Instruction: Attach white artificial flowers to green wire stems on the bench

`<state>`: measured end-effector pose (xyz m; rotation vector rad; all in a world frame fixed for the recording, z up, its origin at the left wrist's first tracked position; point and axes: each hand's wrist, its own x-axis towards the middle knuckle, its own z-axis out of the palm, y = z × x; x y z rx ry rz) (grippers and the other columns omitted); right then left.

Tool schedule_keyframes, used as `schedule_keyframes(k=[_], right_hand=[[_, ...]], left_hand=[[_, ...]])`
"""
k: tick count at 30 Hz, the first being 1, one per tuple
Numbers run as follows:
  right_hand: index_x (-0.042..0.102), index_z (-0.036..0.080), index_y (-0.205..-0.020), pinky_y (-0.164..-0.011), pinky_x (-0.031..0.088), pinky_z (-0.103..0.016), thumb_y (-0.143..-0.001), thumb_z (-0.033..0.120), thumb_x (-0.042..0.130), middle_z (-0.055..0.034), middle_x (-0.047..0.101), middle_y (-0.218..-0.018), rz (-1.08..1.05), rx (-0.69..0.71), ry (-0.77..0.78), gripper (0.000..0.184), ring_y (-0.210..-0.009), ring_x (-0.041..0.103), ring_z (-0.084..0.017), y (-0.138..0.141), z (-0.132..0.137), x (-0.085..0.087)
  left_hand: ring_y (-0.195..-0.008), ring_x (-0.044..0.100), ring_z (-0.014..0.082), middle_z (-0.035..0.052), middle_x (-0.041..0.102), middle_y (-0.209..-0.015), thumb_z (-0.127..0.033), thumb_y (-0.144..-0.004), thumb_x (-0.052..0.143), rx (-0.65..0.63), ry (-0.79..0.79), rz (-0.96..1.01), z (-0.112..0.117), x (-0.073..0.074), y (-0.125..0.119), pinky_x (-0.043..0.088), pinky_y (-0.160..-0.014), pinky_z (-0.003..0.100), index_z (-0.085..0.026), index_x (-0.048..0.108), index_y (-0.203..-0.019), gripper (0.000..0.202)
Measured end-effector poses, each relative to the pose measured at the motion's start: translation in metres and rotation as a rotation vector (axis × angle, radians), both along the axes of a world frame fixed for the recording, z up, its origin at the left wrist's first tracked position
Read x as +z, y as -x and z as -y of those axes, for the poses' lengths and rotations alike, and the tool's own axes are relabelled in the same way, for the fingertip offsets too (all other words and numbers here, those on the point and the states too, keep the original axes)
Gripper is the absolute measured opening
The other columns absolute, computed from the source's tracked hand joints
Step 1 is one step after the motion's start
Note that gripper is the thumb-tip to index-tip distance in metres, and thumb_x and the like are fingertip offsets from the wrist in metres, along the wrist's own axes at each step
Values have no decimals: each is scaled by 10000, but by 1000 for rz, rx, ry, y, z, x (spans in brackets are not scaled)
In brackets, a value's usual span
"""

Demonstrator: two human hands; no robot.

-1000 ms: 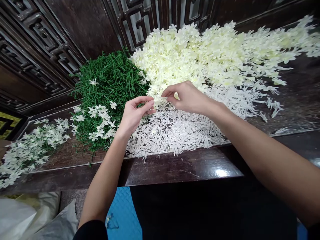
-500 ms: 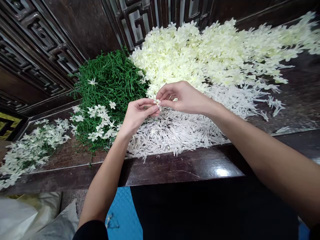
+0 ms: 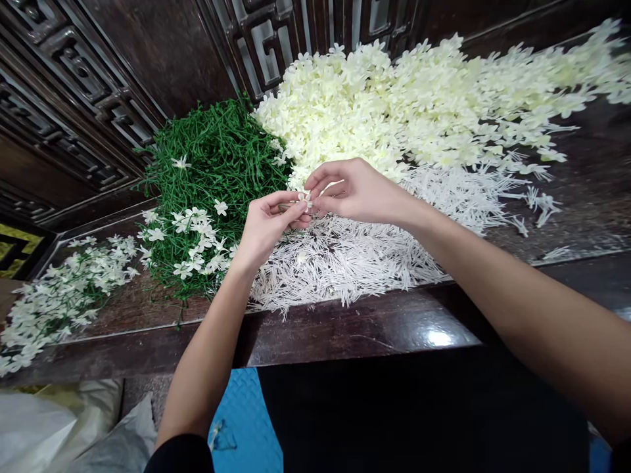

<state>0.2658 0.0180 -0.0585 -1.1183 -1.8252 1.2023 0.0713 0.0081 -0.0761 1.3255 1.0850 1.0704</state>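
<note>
My left hand (image 3: 269, 223) pinches a small white artificial flower (image 3: 305, 200) between thumb and fingers, a bit of green stem lying along the fingers. From the right, my right hand (image 3: 357, 192) has its curled fingers and thumb at the petals of that same flower. Both hands are raised over a pile of white plastic stamens (image 3: 345, 259). Left of them spreads a heap of green plastic stems (image 3: 211, 151). Beyond my right hand is a large mound of cream-white petals (image 3: 355, 105).
Several assembled white flowers (image 3: 197, 243) lie on the green heap's near side. Another bunch of flowers with stems (image 3: 73, 289) is at the far left. A carved dark wood lattice (image 3: 266, 46) rises behind the bench (image 3: 365, 335). Pale sacks (image 3: 54, 420) stand below left.
The fingers of my right hand have opened slightly around the flower. Both hands have shifted a touch to the left, and the flower's face now shows more plainly.
</note>
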Motion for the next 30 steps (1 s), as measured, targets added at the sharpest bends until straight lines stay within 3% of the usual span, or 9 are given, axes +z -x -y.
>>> schedule_keyframes(k=[6,12,17,24,30], right_hand=[[664,146,-1182,-897,625,-448,-783,265,840,-126,703,-1151,18,82,13,452,-975,732,-269,-2,-2,-2],[711,116,-1142,-855,621,-430,-870,233,750,-110,738,-1045,-20,14,-34,298,-868,742,-229,1,1,-1],[705,77,-1209,-822,613,-438,-838,243,797,-125,762,-1004,132,-70,-78,417,-874,737,-247,-1,2,4],[710,132,-1215,-782,576,-392,-803,14,662,-79,785,-1049,485,239,-90,432,-917,743,-239,-4,-4,-3],[715,162,-1186,-758,551,-386,-818,67,626,-35,770,-890,499,221,-176,391,-796,714,-205,-7,-9,-9]], left_hand=[[-604,710,102,5,745,-704,-244,-684,903,3,-7,28,-3,-2,3,626,-659,248,-156,779,-827,209],[-656,743,116,25,777,-767,-290,-728,887,-66,-18,73,-3,-3,4,644,-706,258,-154,797,-893,232],[-633,738,118,24,759,-705,-240,-761,862,-33,-25,85,-1,0,3,648,-683,254,-145,796,-857,150],[-634,716,100,16,739,-724,-208,-776,855,108,9,57,0,8,4,631,-666,225,-144,790,-838,110],[-638,693,90,10,741,-720,-203,-738,882,115,51,129,-3,6,6,621,-678,225,-148,798,-823,132]])
